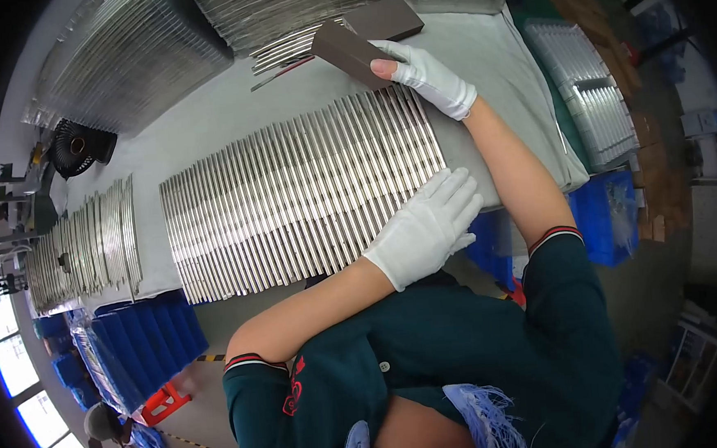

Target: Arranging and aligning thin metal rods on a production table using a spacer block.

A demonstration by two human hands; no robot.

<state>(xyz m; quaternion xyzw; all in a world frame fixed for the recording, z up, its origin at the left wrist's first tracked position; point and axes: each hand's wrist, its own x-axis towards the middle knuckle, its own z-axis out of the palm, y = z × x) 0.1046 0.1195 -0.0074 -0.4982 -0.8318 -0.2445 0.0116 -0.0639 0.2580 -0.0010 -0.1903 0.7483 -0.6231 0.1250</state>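
A wide row of thin silver metal rods (291, 195) lies side by side on a grey table (204, 110). My left hand (428, 228), in a white glove, rests flat with its fingers spread against the near right end of the row and holds nothing. My right hand (427, 76), also gloved, grips a brown rectangular block (348, 52) at the far right corner of the row. The block's lower edge is at the rod ends.
A second brown block (387, 17) lies behind the held one. A smaller batch of rods (89, 240) sits at the left, near a black fan (79, 147). Stacks of metal parts (134, 49) line the far edge. Metal trays (589, 95) and blue crates (144, 344) flank the table.
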